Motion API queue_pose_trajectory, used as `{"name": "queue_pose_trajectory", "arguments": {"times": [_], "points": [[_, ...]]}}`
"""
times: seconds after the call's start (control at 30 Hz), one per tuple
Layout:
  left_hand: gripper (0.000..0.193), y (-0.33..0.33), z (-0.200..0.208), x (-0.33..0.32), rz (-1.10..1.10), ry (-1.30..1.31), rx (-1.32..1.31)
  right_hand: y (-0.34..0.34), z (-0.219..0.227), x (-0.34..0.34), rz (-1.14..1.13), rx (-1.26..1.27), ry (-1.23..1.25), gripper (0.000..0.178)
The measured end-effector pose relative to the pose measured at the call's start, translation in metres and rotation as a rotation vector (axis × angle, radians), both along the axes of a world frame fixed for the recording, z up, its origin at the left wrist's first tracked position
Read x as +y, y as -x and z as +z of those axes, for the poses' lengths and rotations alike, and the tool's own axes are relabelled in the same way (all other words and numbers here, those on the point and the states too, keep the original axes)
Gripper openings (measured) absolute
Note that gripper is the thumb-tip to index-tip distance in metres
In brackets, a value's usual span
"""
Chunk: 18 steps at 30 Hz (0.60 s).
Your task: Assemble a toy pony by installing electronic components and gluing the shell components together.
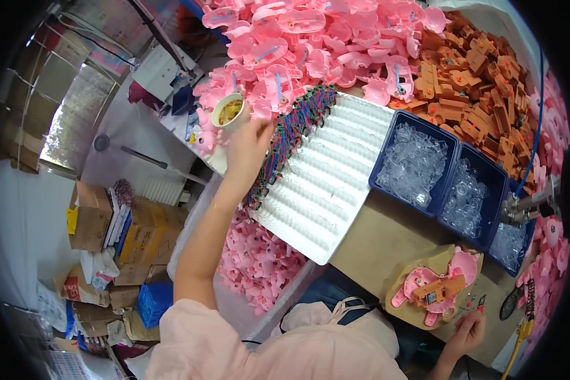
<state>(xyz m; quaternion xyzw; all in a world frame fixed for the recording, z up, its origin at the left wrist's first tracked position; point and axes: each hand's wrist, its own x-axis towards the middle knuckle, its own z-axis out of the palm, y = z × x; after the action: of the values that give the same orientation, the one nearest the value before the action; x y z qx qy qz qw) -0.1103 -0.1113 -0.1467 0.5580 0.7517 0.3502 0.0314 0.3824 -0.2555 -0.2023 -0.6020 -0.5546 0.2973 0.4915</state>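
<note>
My left hand (pixel 252 140) reaches to the far left, its fingers bent together between a small white cup (pixel 221 119) and a heap of thin red, blue and green wires (pixel 287 140). Whatever it may pinch is hidden. The cup contains small yellowish bits. My right hand (pixel 470 330), low on the right, is closed; I cannot make out anything in it. Just beyond it is a tan holding block (pixel 396 278) bearing a pink animal-shaped plastic shell (pixel 465 266) with an orange plastic housing (pixel 448 288) inside. Small red and dark bits lie beside the block.
A white ridged tray (pixel 335 183) occupies the table's middle. Blue bins (pixel 377 180) of clear plastic parts stand right of it. Pink shells (pixel 335 38) and orange housings (pixel 468 69) are heaped behind. More pink parts (pixel 253 259) fill a container at left. A yellow-handled tool (pixel 524 329) hangs far right.
</note>
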Motion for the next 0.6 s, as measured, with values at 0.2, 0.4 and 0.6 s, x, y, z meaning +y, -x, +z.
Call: {"name": "queue_pose_trajectory", "arguments": {"times": [0.2, 0.4, 0.6], "points": [[0.018, 0.010, -0.032, 0.056, -0.174, -0.242, 0.655, 0.009, 0.014, 0.003, 0.019, -0.043, -0.131, 0.021], [0.010, 0.011, -0.014, 0.056, -0.275, 0.064, -0.318, 0.013, 0.021, -0.003, -0.103, -0.011, -0.019, 0.021], [0.012, -0.001, 0.023, 0.016, -0.309, -0.131, -0.785, 0.056, 0.058, 0.014, 0.469, 0.879, -0.103, 0.031]]}}
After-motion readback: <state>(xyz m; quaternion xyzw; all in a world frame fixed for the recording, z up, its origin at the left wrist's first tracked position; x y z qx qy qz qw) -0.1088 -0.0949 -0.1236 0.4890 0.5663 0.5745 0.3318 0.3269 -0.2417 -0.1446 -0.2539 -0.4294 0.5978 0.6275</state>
